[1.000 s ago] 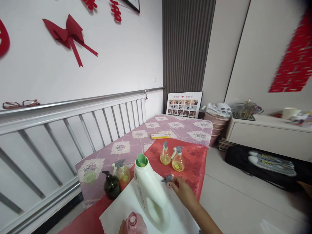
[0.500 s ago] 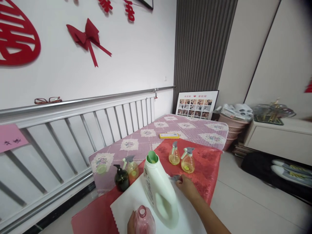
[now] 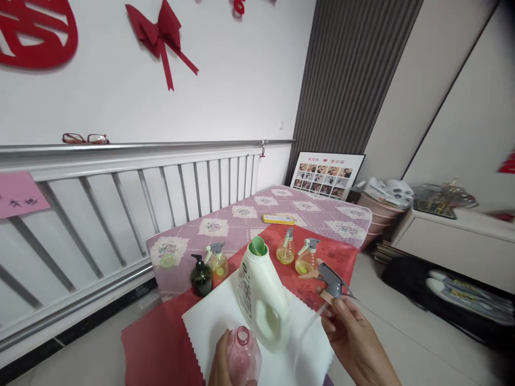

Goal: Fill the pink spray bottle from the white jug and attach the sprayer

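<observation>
My left hand (image 3: 219,360) is wrapped round a pink see-through bottle (image 3: 244,358) with an uncapped neck, low in the view. Raised at the right, my right hand (image 3: 349,332) pinches a grey spray trigger head (image 3: 333,280) by its collar, and a thin clear tube hangs from it. Between the hands a large pale green jug (image 3: 261,289) with a handle stands on a white scallop-edged mat (image 3: 217,327); its green inner spout is uncovered. Behind the mat are two spray bottles (image 3: 285,250) (image 3: 306,260) holding yellow liquid.
Left of the jug stand a dark green pump bottle (image 3: 201,279) and another spray bottle (image 3: 219,264). A green cap (image 3: 168,260) and a yellow box (image 3: 278,219) lie on the flowered tablecloth (image 3: 213,227). A radiator (image 3: 177,193) runs along the wall.
My right hand has lifted the spray trigger head from the mat's right edge, bringing it up and rightward with its tube showing. The left hand still holds the pink bottle. The view has shifted slightly.
</observation>
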`<state>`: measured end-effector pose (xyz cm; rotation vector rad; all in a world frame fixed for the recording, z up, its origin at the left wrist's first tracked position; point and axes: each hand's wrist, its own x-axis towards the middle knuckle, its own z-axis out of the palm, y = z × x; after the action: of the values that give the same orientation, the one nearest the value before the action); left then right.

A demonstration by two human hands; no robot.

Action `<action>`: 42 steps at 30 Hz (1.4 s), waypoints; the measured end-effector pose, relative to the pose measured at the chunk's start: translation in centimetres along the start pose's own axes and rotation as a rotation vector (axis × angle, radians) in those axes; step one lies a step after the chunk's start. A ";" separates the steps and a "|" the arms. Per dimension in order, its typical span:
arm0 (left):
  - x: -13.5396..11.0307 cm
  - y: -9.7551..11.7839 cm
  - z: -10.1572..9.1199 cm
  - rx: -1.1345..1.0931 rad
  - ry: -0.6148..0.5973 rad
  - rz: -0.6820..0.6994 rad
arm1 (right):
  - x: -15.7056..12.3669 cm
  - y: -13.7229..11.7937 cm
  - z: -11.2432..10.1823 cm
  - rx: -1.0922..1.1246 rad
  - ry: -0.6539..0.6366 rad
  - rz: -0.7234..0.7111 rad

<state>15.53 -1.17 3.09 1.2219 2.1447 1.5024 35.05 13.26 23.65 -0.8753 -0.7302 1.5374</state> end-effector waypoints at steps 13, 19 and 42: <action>-0.5 -1.8 0.9 0.054 0.018 0.078 | -5.2 1.7 7.4 -0.343 -0.291 -0.203; -0.4 -2.0 1.1 -0.033 0.073 0.089 | -6.0 5.5 9.0 -0.581 -0.443 -0.224; 0.3 -1.7 1.4 -0.062 0.086 0.083 | -3.9 8.8 6.6 -0.727 -0.712 -0.027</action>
<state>15.39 -0.24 1.11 1.2612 2.1075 1.6717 25.04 8.31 20.29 -0.8038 -1.8874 1.5714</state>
